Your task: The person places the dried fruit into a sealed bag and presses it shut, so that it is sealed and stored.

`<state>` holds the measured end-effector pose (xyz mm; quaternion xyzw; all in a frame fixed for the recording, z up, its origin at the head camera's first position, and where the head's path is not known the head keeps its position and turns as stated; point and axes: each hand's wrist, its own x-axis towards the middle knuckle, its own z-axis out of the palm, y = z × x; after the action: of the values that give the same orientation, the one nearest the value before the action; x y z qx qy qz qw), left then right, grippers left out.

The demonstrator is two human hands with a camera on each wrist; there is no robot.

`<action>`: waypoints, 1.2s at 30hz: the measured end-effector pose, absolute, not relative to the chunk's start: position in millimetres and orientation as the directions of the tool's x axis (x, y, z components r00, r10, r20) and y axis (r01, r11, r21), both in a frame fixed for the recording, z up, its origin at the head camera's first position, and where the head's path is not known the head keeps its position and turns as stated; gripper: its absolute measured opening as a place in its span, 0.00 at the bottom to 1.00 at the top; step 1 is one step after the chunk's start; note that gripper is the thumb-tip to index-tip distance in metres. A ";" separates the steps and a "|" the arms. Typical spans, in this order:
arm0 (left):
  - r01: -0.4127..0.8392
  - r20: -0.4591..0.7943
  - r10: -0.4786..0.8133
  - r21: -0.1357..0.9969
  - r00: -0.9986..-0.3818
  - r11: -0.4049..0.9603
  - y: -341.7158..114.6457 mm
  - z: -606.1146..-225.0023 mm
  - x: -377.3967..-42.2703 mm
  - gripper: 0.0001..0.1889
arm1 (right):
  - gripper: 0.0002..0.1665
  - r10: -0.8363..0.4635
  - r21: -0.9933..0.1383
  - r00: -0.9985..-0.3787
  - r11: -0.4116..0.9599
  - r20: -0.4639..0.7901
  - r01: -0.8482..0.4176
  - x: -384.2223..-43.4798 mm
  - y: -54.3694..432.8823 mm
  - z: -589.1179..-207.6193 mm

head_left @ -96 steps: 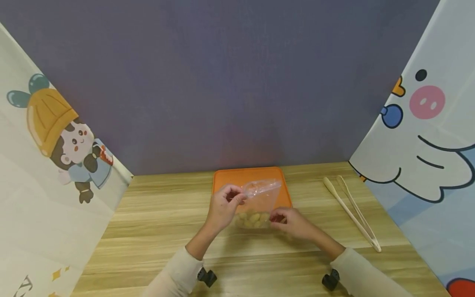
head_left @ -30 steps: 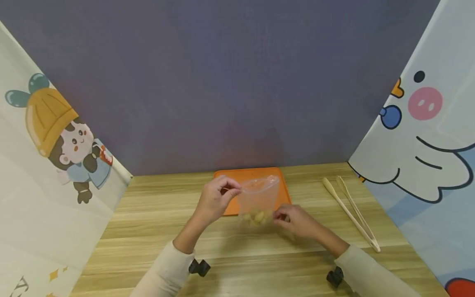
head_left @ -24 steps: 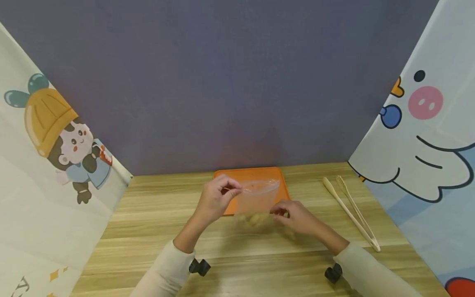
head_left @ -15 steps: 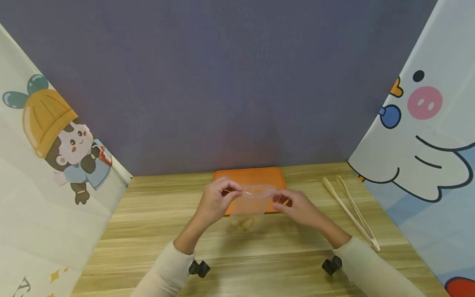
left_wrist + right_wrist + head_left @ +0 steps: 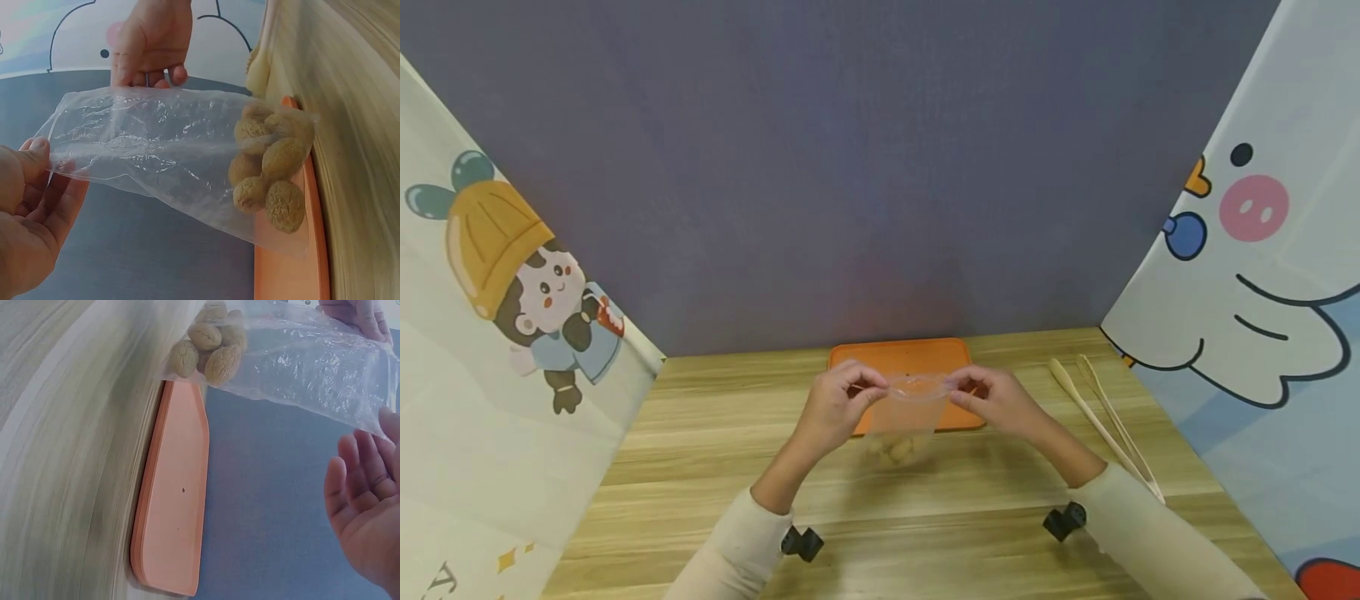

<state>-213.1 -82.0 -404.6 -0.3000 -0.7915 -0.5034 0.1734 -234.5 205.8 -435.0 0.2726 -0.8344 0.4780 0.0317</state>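
Note:
A clear plastic zip bag (image 5: 907, 417) hangs upright between my hands, its mouth spread into an oval. Several tan, wrinkled walnuts (image 5: 284, 159) are gathered at its bottom. On the left, my hand (image 5: 838, 408) pinches one side of the bag's top edge between thumb and fingers. My right hand (image 5: 1000, 406) pinches the opposite side of the mouth, level with the left. In the left wrist view the bag (image 5: 169, 140) stretches from the thumb to the walnuts. Behind the bag lies an orange tray (image 5: 850, 354), partly hidden by it and the hands.
Pale wooden tongs (image 5: 1101, 417) lie on the wood-grain table (image 5: 722, 433) to the right, their near end close to the right sleeve (image 5: 1150, 525). A few dark specks (image 5: 183, 490) show on the tray. A grey-blue panel (image 5: 880, 183) rises along the table's back edge.
My right hand has moved up from the bag's lower side to its top edge and grips it there. My left hand keeps its hold. The bag's mouth has widened into an oval.

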 end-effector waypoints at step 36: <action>0.709 0.622 0.347 0.566 -0.702 0.420 -90.3 -414.2 -219.9 0.13 | 0.06 -0.365 -0.622 -0.801 0.506 0.474 -0.598 -233.7 205.1 -417.3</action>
<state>-219.9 -90.3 -414.2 -0.3237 -0.8160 -0.4303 0.2103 -233.7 205.1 -417.3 0.2813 -0.8560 0.4098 0.1420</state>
